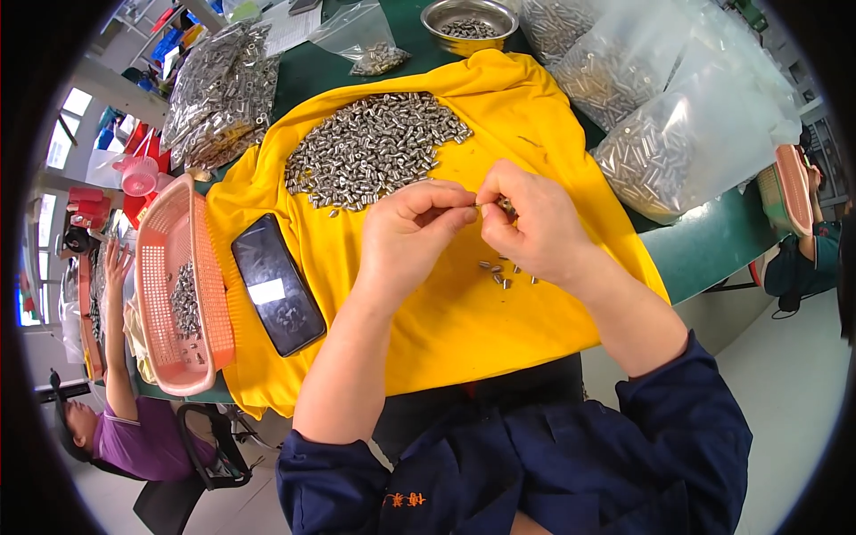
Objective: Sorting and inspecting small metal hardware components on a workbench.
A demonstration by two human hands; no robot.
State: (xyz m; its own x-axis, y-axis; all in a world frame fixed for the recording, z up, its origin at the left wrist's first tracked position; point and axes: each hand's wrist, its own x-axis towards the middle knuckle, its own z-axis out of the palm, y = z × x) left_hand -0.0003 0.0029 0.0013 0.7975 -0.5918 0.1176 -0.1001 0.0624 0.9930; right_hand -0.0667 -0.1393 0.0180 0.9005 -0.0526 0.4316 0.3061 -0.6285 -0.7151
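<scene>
Above the yellow cloth (464, 357), my left hand (412, 234) and my right hand (535, 223) meet fingertip to fingertip. Each is closed in a pinch. What lies between the left fingertips is too small to make out. Small metal parts (507, 207) show in the curled fingers of my right hand. Beyond my left hand spreads a large pile of short silver metal sleeves (370, 147). Several loose sleeves (497, 269) lie on the cloth just below my right hand.
Left of the cloth's middle lies a black phone (278, 285), beside a pink basket (217, 303) holding small metal parts. Bagged metal parts (218, 94) stand far left; more clear bags (655, 152) fill the right. A steel bowl (437, 16) sits behind. Another person (147, 441) is at left.
</scene>
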